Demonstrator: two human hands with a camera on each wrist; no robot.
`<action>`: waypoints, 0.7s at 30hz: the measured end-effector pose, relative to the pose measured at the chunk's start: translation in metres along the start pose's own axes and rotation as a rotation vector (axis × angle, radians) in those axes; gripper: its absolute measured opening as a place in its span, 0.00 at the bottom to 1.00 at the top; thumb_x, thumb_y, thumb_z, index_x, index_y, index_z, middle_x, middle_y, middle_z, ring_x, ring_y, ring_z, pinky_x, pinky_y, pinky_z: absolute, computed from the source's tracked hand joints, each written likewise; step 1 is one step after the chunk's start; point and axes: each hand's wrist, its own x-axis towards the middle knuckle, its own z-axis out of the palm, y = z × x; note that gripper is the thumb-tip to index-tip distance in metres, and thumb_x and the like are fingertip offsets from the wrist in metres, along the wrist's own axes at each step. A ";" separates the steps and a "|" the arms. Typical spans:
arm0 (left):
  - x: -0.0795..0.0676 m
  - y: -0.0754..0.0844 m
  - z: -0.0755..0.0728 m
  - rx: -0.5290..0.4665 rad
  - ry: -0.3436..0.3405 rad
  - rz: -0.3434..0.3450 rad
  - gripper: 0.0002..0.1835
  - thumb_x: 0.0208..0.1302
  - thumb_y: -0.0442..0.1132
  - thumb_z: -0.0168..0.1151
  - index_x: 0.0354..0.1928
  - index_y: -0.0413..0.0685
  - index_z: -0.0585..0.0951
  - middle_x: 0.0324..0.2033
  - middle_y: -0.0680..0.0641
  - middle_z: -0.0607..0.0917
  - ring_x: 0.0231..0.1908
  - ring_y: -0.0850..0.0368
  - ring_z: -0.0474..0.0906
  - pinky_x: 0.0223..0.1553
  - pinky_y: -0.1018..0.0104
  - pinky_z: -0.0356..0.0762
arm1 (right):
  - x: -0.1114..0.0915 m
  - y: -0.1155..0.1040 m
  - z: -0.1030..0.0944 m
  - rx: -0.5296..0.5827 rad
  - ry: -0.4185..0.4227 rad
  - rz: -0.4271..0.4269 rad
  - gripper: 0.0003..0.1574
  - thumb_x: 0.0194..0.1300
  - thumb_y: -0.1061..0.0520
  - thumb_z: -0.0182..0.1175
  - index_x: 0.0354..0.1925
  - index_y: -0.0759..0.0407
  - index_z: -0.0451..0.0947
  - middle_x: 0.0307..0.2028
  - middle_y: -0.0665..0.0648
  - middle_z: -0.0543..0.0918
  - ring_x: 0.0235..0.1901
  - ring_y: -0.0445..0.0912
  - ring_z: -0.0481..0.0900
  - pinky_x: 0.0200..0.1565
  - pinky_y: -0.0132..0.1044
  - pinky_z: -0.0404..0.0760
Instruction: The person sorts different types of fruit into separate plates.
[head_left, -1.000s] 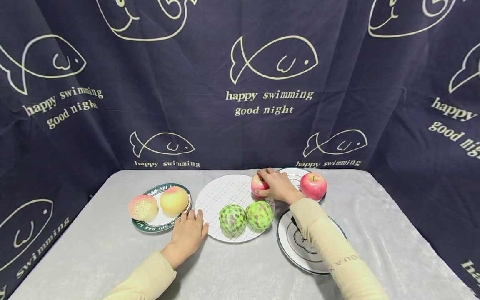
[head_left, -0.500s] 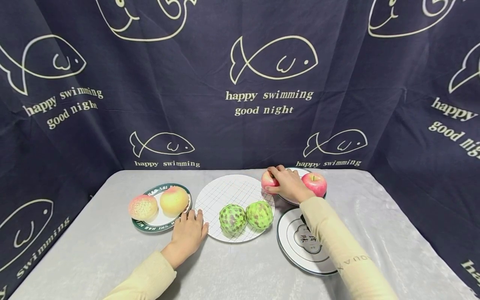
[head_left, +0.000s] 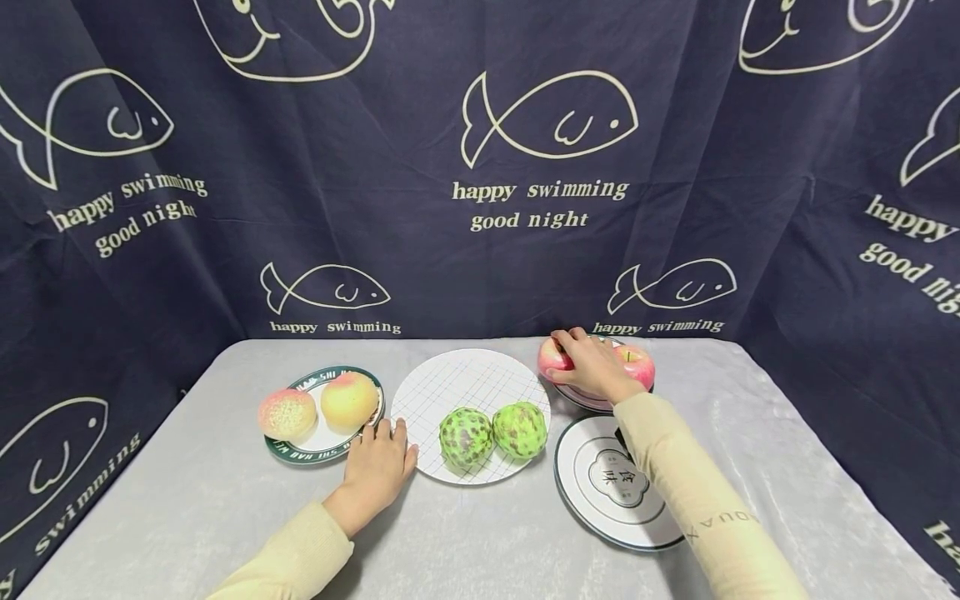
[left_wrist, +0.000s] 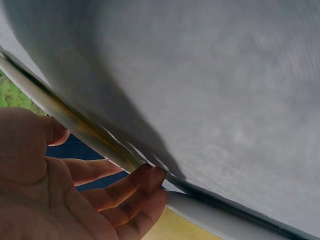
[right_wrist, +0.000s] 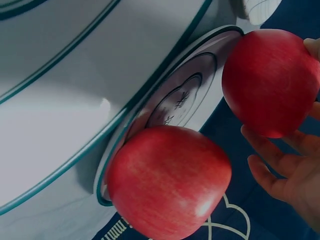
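Observation:
My right hand (head_left: 596, 367) holds a red apple (head_left: 554, 358) at the left side of the far right plate (head_left: 581, 398). The right wrist view shows fingers and thumb around this apple (right_wrist: 272, 82). A second apple (head_left: 636, 367) sits on the same plate, partly behind the hand. My left hand (head_left: 377, 467) rests with loosely spread fingers between the green-rimmed plate (head_left: 303, 457) and the round white checked plate (head_left: 427, 392). In the left wrist view its fingertips (left_wrist: 155, 175) are at a plate's edge. Two green, dark-spotted custard apples (head_left: 466, 437) lie on the checked plate.
Two yellow-pink peaches (head_left: 349, 402) are on the green-rimmed plate. A white plate with a dark rim (head_left: 592, 508) stands at the near right, under my right forearm. Grey cloth covers the table (head_left: 480, 550). A dark blue curtain (head_left: 420, 250) hangs behind it.
My right hand has carried the apple rightward, from over the checked plate's right edge to the far right plate. The left hand has kept its place.

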 end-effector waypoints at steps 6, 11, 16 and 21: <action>0.000 0.000 0.001 0.006 0.015 0.003 0.26 0.64 0.50 0.49 0.54 0.36 0.73 0.43 0.36 0.76 0.45 0.39 0.72 0.43 0.49 0.71 | -0.002 0.006 0.002 -0.018 0.014 0.003 0.42 0.50 0.41 0.64 0.59 0.58 0.66 0.50 0.67 0.72 0.42 0.67 0.74 0.46 0.62 0.68; 0.001 -0.001 0.001 0.007 0.012 0.003 0.26 0.64 0.50 0.49 0.54 0.36 0.73 0.43 0.36 0.77 0.45 0.39 0.72 0.43 0.49 0.71 | -0.003 0.008 0.002 -0.025 0.006 0.005 0.42 0.50 0.42 0.65 0.58 0.58 0.66 0.50 0.67 0.72 0.42 0.66 0.75 0.45 0.63 0.68; 0.001 -0.001 0.002 0.004 0.010 0.003 0.26 0.64 0.50 0.49 0.54 0.35 0.73 0.43 0.36 0.76 0.45 0.38 0.72 0.43 0.49 0.71 | -0.004 0.010 0.002 -0.025 -0.006 0.013 0.42 0.51 0.42 0.65 0.59 0.58 0.66 0.51 0.68 0.72 0.44 0.66 0.75 0.48 0.64 0.66; 0.000 0.000 0.001 0.001 0.009 0.004 0.26 0.64 0.49 0.49 0.54 0.35 0.73 0.43 0.35 0.76 0.45 0.38 0.72 0.43 0.49 0.71 | -0.005 0.013 0.005 -0.024 -0.007 0.017 0.42 0.52 0.42 0.64 0.59 0.59 0.65 0.51 0.68 0.72 0.44 0.66 0.74 0.49 0.64 0.64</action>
